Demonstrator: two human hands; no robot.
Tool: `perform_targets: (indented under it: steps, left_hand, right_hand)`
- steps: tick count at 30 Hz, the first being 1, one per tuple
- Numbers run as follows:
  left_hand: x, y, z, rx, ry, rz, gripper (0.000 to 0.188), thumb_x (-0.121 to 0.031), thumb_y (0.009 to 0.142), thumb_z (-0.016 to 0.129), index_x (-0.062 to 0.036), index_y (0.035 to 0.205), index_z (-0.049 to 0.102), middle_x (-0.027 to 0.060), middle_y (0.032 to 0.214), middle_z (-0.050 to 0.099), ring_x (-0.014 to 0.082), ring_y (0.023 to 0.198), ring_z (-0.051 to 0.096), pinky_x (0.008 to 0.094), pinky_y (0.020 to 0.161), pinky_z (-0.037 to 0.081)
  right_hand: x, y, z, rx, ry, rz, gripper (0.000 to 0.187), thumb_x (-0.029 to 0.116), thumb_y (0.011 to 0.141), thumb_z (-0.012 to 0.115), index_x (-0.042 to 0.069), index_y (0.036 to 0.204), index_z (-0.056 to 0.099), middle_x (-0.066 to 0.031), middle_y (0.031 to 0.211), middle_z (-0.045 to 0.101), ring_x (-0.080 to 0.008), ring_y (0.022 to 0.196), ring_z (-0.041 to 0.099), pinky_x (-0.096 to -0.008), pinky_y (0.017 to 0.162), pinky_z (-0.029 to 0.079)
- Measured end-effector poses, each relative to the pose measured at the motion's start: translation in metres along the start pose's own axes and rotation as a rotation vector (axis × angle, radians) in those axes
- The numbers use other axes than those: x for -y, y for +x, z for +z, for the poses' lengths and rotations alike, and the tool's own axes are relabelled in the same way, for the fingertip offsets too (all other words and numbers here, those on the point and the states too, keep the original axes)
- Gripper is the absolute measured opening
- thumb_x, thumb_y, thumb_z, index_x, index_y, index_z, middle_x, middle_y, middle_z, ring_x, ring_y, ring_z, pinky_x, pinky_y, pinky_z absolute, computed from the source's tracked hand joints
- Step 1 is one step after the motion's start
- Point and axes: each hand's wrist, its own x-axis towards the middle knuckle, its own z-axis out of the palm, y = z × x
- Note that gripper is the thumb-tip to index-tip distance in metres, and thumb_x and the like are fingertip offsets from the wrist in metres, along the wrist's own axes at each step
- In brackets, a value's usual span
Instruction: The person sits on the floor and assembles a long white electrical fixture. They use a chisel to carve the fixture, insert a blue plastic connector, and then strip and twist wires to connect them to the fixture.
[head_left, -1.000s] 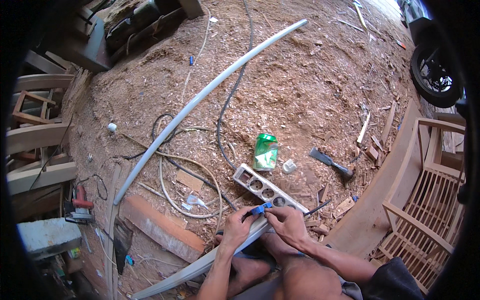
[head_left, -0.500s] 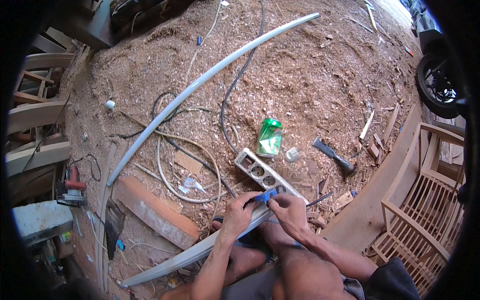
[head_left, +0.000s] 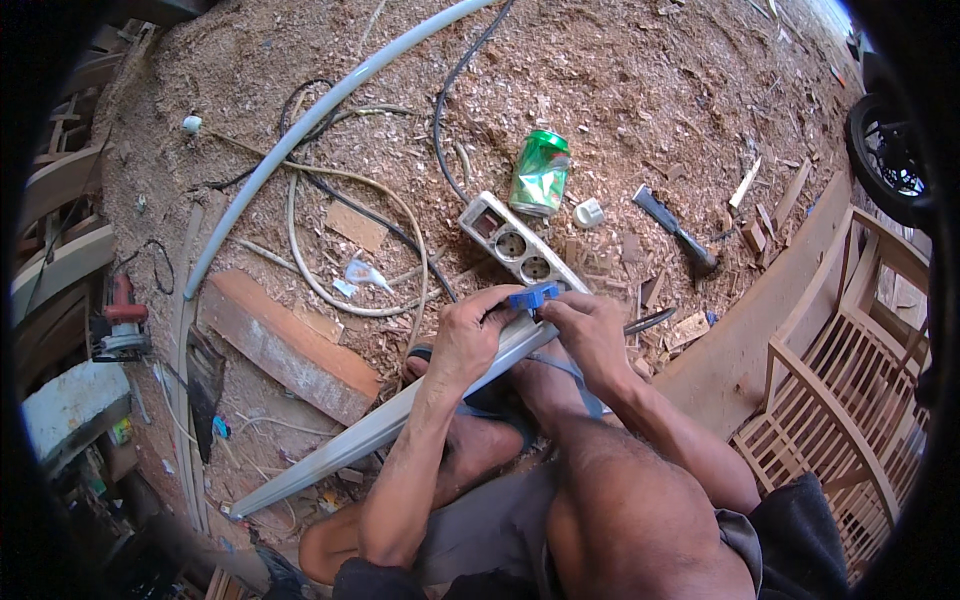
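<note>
A small blue plastic piece (head_left: 535, 295) is pinched between my two hands, its exact kind too small to make out. My left hand (head_left: 468, 335) grips its left end with thumb and fingers. The fingertips of my right hand (head_left: 592, 328) close on its right side. Just beneath my hands lies the upper end of a long pale grey grooved bar (head_left: 370, 435), slanting down to the lower left across my legs. Beyond my hands a white power strip (head_left: 520, 250) rests on the wood shavings, its near end partly hidden by my fingers.
A crushed green can (head_left: 541, 175), a white plug (head_left: 588, 212) and a dark-bladed chisel (head_left: 675, 228) lie ahead. Cables and a curved grey pipe (head_left: 300, 130) cross the left. A wooden block (head_left: 290, 345) and red power tool (head_left: 123, 310) are left; a slatted wooden chair (head_left: 830, 420) stands right.
The view has tilted downward, so the ground things sit higher in the picture and more of my legs shows. Both hands still hold the blue piece, now turned slightly.
</note>
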Motion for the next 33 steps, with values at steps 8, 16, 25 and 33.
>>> perform_targets:
  steps: [8,16,25,33]
  left_hand:
    - [-0.003,0.001,0.0,0.009,0.029,-0.066,0.021,-0.008,0.091,0.067,-0.0043,0.112,0.071,0.0173,0.104,0.073,0.0311,0.099,0.072,0.0393,0.085,0.056]
    - [0.003,0.0,0.0,-0.034,0.052,0.025,0.019,-0.006,0.092,0.065,-0.0023,0.11,0.069,0.0192,0.099,0.071,0.0373,0.095,0.069,0.0427,0.081,0.053]
    - [0.002,-0.002,0.0,-0.041,0.08,0.039,0.023,-0.009,0.092,0.067,-0.0015,0.113,0.07,0.0184,0.106,0.071,0.0339,0.099,0.069,0.0401,0.086,0.053]
    - [0.002,-0.003,0.002,-0.072,0.121,0.116,0.021,-0.01,0.093,0.065,-0.0059,0.113,0.07,0.0148,0.098,0.069,0.0359,0.095,0.065,0.0448,0.083,0.051]
  right_hand:
    - [0.002,0.002,0.003,0.009,-0.02,0.064,0.021,0.017,0.089,0.069,-0.003,0.092,0.076,-0.0054,0.075,0.069,-0.0101,0.07,0.058,-0.0281,0.064,0.045]
    - [0.007,-0.017,0.004,-0.13,-0.49,-0.556,0.022,0.017,0.083,0.077,0.004,0.101,0.076,-0.0112,0.076,0.07,-0.0194,0.07,0.066,-0.0328,0.068,0.051]
    - [-0.005,-0.009,0.014,-0.153,-0.249,-0.381,0.017,0.011,0.085,0.073,0.001,0.099,0.076,-0.0089,0.081,0.072,-0.0144,0.07,0.064,-0.028,0.067,0.051]
    - [-0.017,-0.005,0.019,-0.198,-0.143,-0.505,0.015,0.005,0.083,0.073,0.002,0.098,0.075,-0.0108,0.082,0.071,-0.0179,0.071,0.066,-0.0303,0.066,0.053]
